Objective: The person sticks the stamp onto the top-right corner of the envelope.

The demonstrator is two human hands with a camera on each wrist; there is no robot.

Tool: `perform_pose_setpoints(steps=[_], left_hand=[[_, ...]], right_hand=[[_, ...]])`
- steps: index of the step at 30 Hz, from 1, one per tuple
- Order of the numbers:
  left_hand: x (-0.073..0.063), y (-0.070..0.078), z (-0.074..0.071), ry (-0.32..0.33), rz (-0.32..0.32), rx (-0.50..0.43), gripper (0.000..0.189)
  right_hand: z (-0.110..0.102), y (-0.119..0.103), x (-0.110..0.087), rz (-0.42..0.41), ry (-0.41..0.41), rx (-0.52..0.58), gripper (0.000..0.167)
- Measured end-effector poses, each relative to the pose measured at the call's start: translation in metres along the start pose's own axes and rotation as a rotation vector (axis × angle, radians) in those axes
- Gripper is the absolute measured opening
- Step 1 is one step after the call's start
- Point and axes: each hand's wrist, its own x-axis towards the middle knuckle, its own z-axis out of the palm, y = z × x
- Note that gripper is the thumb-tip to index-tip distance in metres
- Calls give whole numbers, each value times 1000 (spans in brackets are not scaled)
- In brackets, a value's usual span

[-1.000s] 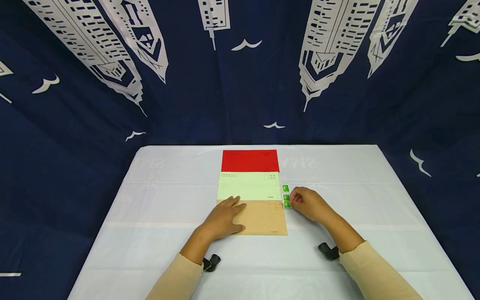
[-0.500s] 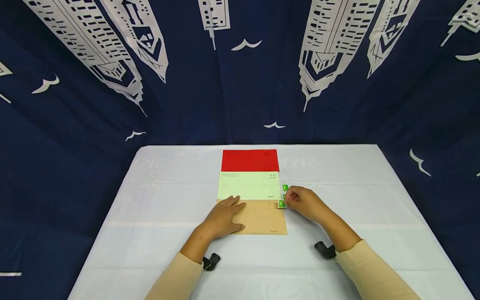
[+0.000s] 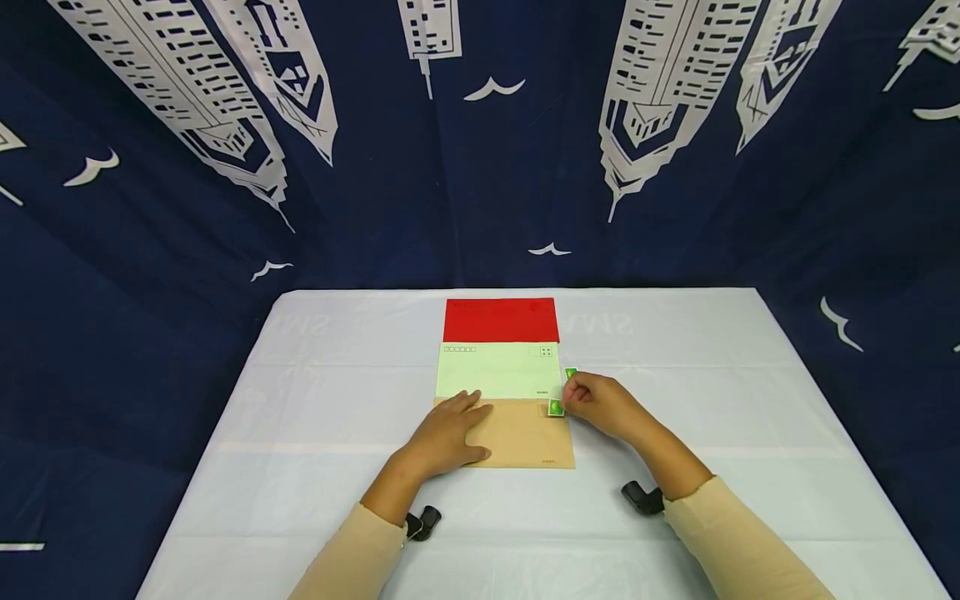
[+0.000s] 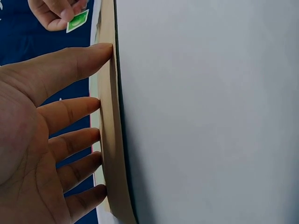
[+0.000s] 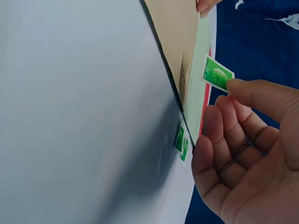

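Note:
My left hand (image 3: pixel 444 433) presses the brown envelope (image 3: pixel 521 446) with spread fingers; its fingertips rest on the paper in the left wrist view. Between thumb and index finger my right hand (image 3: pixel 603 406) pinches a green postage stamp (image 5: pixel 218 73) by one edge. In the head view that stamp overlaps the printed boxes at the brown envelope's upper right corner. The right wrist view shows it held just off the paper. Two more green stamps (image 5: pixel 181 140) lie on the table right of the envelopes, mostly hidden behind my right hand in the head view.
Beyond the brown envelope lie a pale green envelope (image 3: pixel 495 372) and a red envelope (image 3: pixel 501 320), one behind another. All rest on the white-covered table (image 3: pixel 315 400). A dark blue cloth with white buildings (image 3: pixel 375 208) hangs behind the far edge.
My right hand has moved left with the stamp, from the row beside the envelopes to over the brown envelope's upper right corner. The left hand has stayed in place.

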Motion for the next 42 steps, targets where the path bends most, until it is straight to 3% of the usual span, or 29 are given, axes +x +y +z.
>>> perform_pose_setpoints(steps=[24,42], left_hand=[[-1,0,-2,6,5,-24,69],[-1,1,-3,-1,9,-23,69]], right_hand=[[11,-3,9,33,-39,28,8],[16,-1,16,18,-44,-14,8]])
